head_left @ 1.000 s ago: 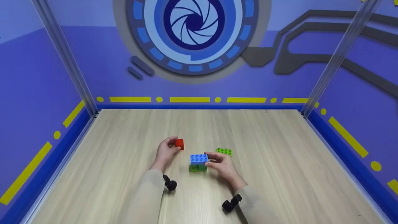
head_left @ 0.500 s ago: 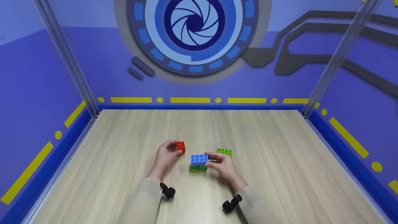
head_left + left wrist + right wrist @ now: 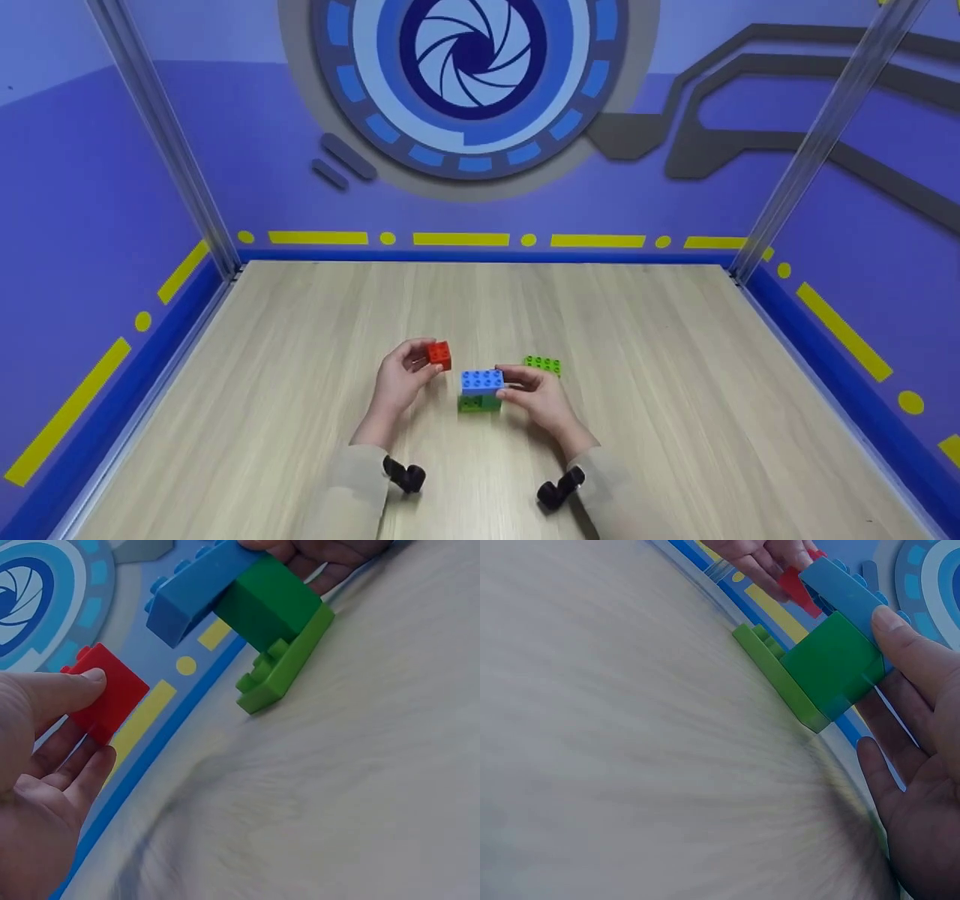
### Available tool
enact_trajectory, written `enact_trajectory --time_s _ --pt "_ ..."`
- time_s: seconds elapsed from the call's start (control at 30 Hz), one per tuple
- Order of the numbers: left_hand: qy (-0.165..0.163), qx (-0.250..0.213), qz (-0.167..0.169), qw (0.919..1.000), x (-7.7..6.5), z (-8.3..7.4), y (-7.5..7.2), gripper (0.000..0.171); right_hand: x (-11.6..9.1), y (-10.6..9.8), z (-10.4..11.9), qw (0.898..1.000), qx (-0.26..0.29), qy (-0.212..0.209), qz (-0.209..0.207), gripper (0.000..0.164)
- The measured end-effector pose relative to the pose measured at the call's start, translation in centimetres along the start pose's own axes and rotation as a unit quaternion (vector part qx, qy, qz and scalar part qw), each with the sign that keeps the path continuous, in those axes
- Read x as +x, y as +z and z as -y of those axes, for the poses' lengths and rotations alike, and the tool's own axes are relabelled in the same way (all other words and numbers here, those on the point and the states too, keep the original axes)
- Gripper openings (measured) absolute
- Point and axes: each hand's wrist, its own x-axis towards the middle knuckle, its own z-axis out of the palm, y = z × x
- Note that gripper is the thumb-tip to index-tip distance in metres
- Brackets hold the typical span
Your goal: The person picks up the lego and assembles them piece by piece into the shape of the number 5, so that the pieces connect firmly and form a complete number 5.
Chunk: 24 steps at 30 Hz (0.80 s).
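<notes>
My left hand [image 3: 403,379] pinches a red toy brick [image 3: 439,356] between thumb and fingers, to the left of a small stack and apart from it. The left wrist view shows the thumb on the side of the red brick [image 3: 106,694]. A blue brick [image 3: 481,382] tops the stack, over a dark green block [image 3: 834,664] and a light green plate [image 3: 776,679]. The dark green block sits at the right end of the plate, so the blue brick overhangs on the left. My right hand [image 3: 544,401] pinches the blue brick at its right end.
A second light green studded piece [image 3: 543,365] lies on the wooden table [image 3: 637,337] behind my right hand. Blue printed walls [image 3: 225,150] stand around the back and sides. Each wrist carries a black camera mount [image 3: 405,475].
My left hand has come nearer and slightly right with the red brick, whose studs now face up more plainly. My right hand and the stack have stayed in place.
</notes>
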Motion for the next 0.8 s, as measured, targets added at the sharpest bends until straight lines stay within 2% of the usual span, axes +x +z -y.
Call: enact_trajectory --time_s 0.23,0.37,0.8 --pt "0.008 -0.008 -0.007 0.9999 -0.7 -0.6 0.2 0.045 0.1 0.0 0.1 1.000 -0.005 0.000 -0.002 0.045" --pt "0.014 -0.015 -0.001 0.9998 -1.0 -1.1 0.4 0.045 0.1 -0.1 0.2 1.000 -0.002 -0.002 -0.002 0.046" --pt "0.016 -0.036 0.047 0.9981 -2.2 -1.9 1.5 0.049 0.0 0.0 -0.1 1.000 -0.001 -0.009 0.002 0.045"
